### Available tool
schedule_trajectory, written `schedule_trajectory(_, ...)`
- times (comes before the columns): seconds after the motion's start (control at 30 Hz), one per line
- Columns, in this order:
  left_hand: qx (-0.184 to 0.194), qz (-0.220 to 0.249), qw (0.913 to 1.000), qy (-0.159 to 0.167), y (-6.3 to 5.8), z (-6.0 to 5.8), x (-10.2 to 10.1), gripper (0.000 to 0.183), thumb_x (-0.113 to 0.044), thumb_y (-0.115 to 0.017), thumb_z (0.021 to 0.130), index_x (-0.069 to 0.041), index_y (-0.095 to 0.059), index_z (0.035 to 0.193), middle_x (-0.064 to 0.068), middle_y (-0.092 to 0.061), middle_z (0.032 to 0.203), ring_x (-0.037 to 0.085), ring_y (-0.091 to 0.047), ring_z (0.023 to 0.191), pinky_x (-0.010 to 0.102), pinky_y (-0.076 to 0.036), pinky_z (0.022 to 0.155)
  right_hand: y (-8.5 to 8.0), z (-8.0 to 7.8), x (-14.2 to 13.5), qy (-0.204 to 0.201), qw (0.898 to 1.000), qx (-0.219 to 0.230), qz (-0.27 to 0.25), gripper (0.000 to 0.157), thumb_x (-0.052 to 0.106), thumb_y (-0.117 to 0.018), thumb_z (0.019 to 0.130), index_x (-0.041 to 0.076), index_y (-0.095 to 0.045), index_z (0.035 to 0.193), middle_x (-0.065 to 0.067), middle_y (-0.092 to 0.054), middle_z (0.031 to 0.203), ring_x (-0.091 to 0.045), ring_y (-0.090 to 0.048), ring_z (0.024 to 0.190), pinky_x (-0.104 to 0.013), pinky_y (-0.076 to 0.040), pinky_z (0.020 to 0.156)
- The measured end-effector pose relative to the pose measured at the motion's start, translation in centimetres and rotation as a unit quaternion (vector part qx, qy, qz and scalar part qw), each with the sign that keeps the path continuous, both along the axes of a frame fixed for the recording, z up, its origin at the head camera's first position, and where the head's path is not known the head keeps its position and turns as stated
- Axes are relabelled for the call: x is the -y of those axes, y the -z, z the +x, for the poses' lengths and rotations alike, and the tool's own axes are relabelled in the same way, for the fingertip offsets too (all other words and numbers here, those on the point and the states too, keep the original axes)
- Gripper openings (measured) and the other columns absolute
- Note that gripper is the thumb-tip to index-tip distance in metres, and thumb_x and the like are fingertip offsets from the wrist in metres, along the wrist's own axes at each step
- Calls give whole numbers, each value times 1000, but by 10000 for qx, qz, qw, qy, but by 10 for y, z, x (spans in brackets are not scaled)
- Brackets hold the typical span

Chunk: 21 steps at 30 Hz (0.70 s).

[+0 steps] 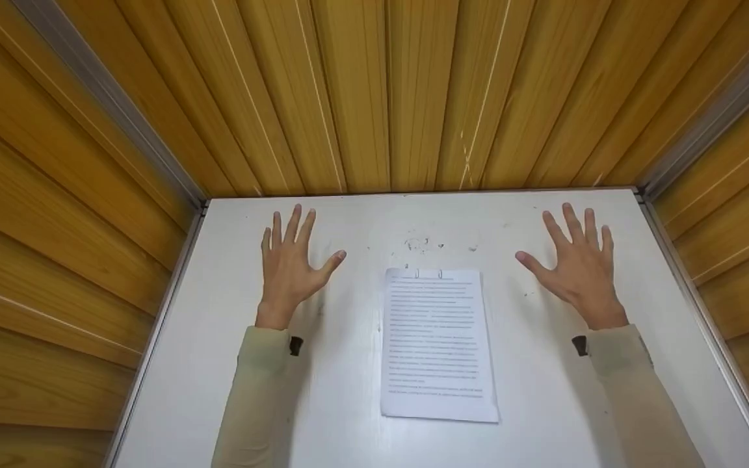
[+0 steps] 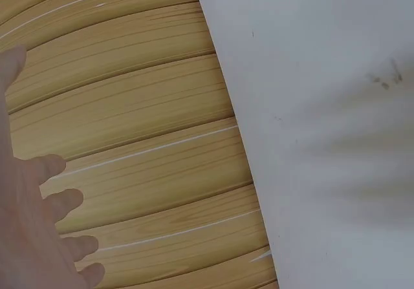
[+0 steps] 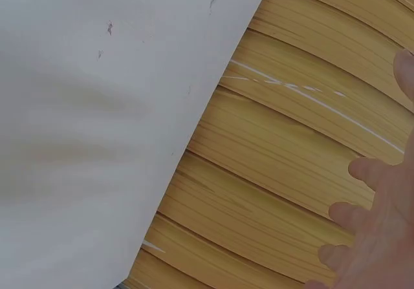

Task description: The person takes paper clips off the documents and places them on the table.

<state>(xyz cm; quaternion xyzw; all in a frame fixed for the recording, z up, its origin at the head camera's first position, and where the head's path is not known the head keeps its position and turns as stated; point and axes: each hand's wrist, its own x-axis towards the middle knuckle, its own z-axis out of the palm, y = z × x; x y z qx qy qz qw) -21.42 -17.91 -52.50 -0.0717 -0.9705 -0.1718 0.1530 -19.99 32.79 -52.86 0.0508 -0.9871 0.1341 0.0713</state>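
Note:
A stack of printed paper sheets (image 1: 433, 344) lies on the white table (image 1: 348, 390), with two clips (image 1: 439, 273) showing along its top edge. To its left my left hand (image 1: 291, 270) is held above the table, fingers spread and straight. My right hand (image 1: 579, 270) hovers on the other side of the stack, its fingers likewise spread. Neither hand touches the paper. In the left wrist view the left hand (image 2: 29, 218) appears at the left edge, and the right wrist view has the right hand (image 3: 381, 231) at its right edge; both hold nothing.
Wood-patterned panels (image 1: 413, 97) rise behind the table and on both sides. Grey metal strips (image 1: 121, 97) run along the corners. Dark scuff marks (image 1: 417, 244) dot the tabletop beyond the paper. Each sleeve cuff has a small black piece (image 1: 296, 345) beside it.

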Motion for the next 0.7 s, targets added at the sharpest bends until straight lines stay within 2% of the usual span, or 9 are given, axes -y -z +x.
schedule_trajectory(0.17, 249, 717, 9970, 151, 9, 0, -8, 93, -72, -60, 95, -17, -39, 167, 13, -35, 173, 48, -30, 159, 70, -26, 124, 7, -1, 5, -92, 9971, 120, -750, 93, 68, -56, 102, 10, -28, 169, -25, -18, 176, -54, -11, 162, -77, -10, 123)
schedule_trajectory(0.3, 581, 1404, 9881, 242, 21, 0, -15, 88, -67, -61, 99, -16, -38, 167, 13, -37, 172, 42, -36, 157, 67, -30, 123, 18, -1, 11, -109, 9886, 424, -1438, 89, 62, -56, 105, 7, -29, 168, -26, -22, 175, -52, -18, 160, -77, -16, 123)
schedule_trajectory(0.53, 1338, 2351, 9627, 24, 43, 1, -30, 88, -70, -58, 100, -16, -38, 166, 12, -39, 171, 37, -38, 156, 61, -35, 124, 45, -3, 21, -30, 9626, 1062, -2493, 85, 60, -52, 108, 3, -28, 167, -28, -28, 171, -51, -28, 157, -70, -27, 124)
schedule_trajectory(0.7, 1649, 2973, 9404, -13, 63, 3, -40, 85, -65, -60, 102, -11, -39, 164, 14, -43, 167, 39, -45, 151, 58, -41, 120, 65, -2, 30, 61, 9449, 1235, -3031, 78, 52, -52, 111, -2, -32, 164, -30, -39, 164, -51, -40, 150, -63, -37, 121)
